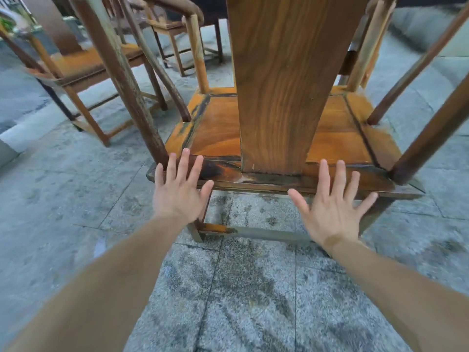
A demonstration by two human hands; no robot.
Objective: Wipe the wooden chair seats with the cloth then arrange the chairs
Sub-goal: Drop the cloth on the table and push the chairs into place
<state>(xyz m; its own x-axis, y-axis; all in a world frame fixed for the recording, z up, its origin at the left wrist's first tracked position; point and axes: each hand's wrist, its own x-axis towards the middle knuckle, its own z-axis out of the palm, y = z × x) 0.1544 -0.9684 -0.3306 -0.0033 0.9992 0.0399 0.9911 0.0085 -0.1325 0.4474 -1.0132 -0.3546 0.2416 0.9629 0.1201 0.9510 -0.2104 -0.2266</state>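
Note:
A wooden armchair (218,133) with an orange-brown seat stands right in front of me, seen from behind, its wide back splat (279,85) rising up the middle. My left hand (179,189) is spread flat, palm down, fingertips at the seat's rear left edge beside the back post. My right hand (332,207) is also spread, fingers over the rear right edge of the seat frame. Neither hand holds anything. No cloth is in view.
A second wooden armchair (83,64) stands at the left, and a third chair (175,29) sits further back. The floor is grey stone paving (228,288) with damp dark marks. A raised stone edge (7,151) lies at the far left.

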